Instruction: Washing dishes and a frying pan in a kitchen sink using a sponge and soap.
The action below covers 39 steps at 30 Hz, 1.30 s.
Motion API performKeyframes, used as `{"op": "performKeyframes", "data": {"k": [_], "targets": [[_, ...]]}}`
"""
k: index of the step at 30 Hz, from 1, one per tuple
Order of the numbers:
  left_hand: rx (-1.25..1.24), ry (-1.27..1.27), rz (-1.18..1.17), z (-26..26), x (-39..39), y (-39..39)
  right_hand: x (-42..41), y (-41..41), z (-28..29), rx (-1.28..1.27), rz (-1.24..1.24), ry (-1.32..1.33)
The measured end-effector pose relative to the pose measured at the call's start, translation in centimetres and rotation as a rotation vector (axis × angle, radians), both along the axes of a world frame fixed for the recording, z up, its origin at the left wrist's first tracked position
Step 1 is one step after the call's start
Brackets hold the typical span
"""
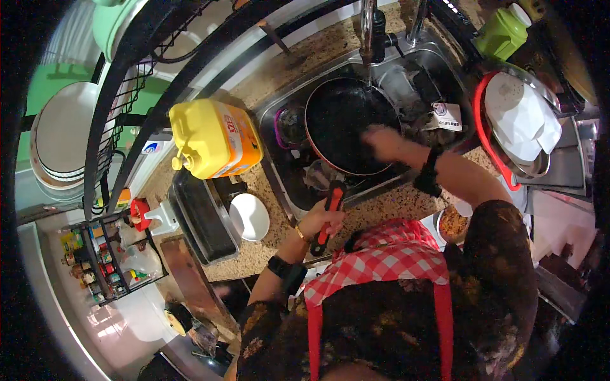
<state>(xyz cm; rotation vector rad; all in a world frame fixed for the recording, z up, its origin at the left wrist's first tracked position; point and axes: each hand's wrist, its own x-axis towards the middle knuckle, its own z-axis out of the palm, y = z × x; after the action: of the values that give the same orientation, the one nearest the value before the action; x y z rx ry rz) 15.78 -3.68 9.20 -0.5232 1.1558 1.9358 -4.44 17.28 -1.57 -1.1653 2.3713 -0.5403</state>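
Observation:
A black frying pan (pixel 348 119) with a reddish rim rests over the double steel sink (pixel 286 190), under the faucet (pixel 367 38). Its black and red handle (pixel 335 197) points towards me. My left hand (pixel 321 221) is closed around that handle. Over the pan's right inner side is my right hand (pixel 383 143), blurred; whether its fingers hold something cannot be made out. Water seems to fall from the spout into the pan's far side. Below the pan, a clear container (pixel 318 175) and a purple-rimmed item (pixel 281 128) lie in the left basin.
Left of the sink stand a yellow jug (pixel 205 138), a black lidded container (pixel 200 214) and a white bowl (pixel 249 216). The right basin holds dishes and a white printed packet (pixel 447 116). A red-rimmed item (pixel 486 128) and green bottle (pixel 503 35) are at the right.

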Motion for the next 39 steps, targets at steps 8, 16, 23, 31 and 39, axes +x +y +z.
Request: {"op": "performKeyframes", "data": {"k": [8,16,23,31,39], "targets": [[0.05,-0.162,-0.087,-0.7,-0.3,0.8,-4.8,-8.5,-1.4,-0.484,-0.078,0.217],[0.04,-0.008,-0.042,0.2,0.3,0.0,-4.2,1.5,1.1,0.246,-0.045,0.02],[0.007,-0.002,-0.059,0.4,-1.0,0.3,-4.6,-9.9,1.8,-0.387,-0.052,0.115],[0.094,-0.052,0.019,-0.9,-1.4,-0.3,-2.9,1.4,2.4,0.22,0.286,-0.126],[-0.012,0.043,-0.041,-1.4,-3.3,-0.2,5.0,-4.2,9.2,-0.354,0.159,0.103]]}}
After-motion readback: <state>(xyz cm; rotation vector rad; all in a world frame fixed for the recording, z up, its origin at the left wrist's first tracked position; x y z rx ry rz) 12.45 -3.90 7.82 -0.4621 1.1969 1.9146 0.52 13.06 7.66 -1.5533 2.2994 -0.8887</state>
